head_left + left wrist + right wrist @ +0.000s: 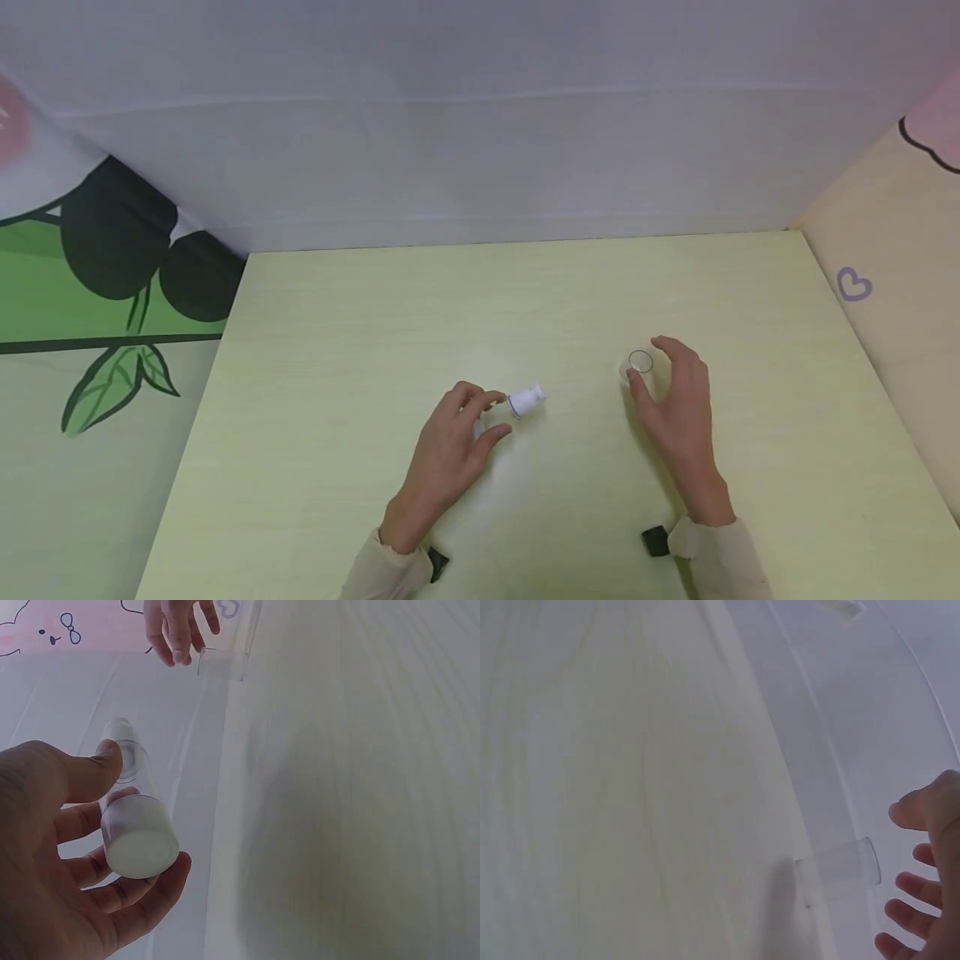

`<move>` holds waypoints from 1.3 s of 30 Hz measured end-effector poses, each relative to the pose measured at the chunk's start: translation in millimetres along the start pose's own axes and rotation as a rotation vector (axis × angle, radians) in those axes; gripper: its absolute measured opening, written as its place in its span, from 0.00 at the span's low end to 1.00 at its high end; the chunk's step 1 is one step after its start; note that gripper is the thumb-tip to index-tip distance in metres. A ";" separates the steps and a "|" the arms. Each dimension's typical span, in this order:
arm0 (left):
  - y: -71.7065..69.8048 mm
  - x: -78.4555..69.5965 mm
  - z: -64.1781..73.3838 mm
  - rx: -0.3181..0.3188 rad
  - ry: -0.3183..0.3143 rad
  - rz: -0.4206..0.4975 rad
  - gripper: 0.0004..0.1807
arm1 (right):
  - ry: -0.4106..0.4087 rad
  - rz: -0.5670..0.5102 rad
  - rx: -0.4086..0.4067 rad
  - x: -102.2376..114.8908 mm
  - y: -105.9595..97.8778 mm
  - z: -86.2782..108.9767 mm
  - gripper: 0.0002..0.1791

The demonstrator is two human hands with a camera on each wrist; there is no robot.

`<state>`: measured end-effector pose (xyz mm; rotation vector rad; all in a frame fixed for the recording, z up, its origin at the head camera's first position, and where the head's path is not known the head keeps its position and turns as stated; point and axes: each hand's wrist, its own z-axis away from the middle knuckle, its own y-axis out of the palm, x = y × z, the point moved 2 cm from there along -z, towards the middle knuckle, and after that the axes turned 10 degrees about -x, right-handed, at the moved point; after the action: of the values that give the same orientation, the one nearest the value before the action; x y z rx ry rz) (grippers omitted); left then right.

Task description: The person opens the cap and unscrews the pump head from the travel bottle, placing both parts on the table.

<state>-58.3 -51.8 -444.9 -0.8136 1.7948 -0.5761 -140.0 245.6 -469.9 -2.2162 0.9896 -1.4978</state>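
My left hand [453,437] grips a small clear bottle [150,780], thumb on one side and fingers curled round the other. The bottle has a white top [527,400] and a wide white base [140,836]; it is held tilted above the table, its top toward the right in the head view. My right hand [681,417] is beside a clear cylindrical cap [838,874] that stands upright on the table. Its thumb and fingers are spread apart around the cap, and in the right wrist view a gap shows between them and its wall.
The pale wooden table [337,333] runs back to a white cloth wall [480,167]. A printed panel [97,292] borders it on the left, and a cream panel with a purple heart [855,284] on the right.
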 end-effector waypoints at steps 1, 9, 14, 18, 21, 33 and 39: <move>-0.3 0.5 1.0 0.004 -0.006 0.004 0.20 | -0.015 -0.007 -0.017 3.7 -1.3 3.7 0.29; -3.8 2.8 9.2 0.010 -0.032 0.099 0.19 | -0.045 -0.061 -0.055 31.0 -4.8 33.1 0.26; -2.8 2.1 10.8 0.010 -0.053 0.164 0.19 | 0.057 -0.218 0.049 44.8 2.7 45.2 0.25; -1.6 0.7 12.3 0.029 -0.070 0.212 0.19 | 0.141 -0.380 0.153 54.2 11.7 54.2 0.23; -1.3 -1.4 13.1 0.042 -0.071 0.233 0.19 | 0.153 -0.443 0.213 61.2 17.4 58.6 0.21; -3.0 -7.6 16.9 0.047 -0.002 0.265 0.21 | 0.173 -0.492 0.335 86.5 30.2 72.4 0.20; -1.5 -10.5 18.0 0.038 0.031 0.248 0.22 | 0.228 -0.518 0.374 97.0 34.5 78.7 0.20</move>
<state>-38.6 -45.0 -443.7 -0.5475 1.8726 -0.4604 -60.6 144.2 -454.9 -2.1437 0.1446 -1.9896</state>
